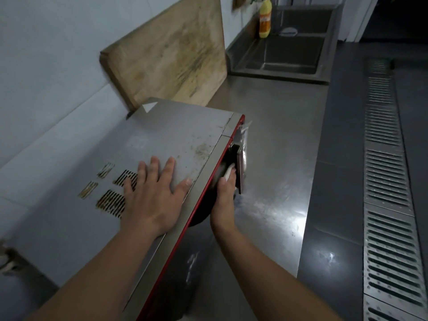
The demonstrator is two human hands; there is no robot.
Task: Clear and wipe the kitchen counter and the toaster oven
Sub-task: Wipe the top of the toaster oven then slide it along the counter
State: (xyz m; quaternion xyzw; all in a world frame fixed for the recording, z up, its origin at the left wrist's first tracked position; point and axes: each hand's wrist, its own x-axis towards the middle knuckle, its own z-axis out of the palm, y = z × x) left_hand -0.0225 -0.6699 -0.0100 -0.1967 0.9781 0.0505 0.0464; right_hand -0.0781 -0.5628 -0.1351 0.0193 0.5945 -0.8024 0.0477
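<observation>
The toaster oven point(176, 135) stands on the steel counter point(278, 140), with a grey stained top and a red-edged front. My left hand point(152, 191) lies flat on its top, fingers spread, beside the vent slots. My right hand point(224, 200) is at the oven's front, behind the door handle point(240, 167), fingers closed on a small white cloth point(228, 174) pressed against the dark door. Most of the cloth is hidden by my fingers and the handle.
A worn wooden cutting board point(171, 54) leans against the white wall behind the oven. A steel sink point(284, 54) with a yellow bottle point(265, 19) lies at the far end. A floor drain grate point(386, 181) runs along the right, below the counter edge.
</observation>
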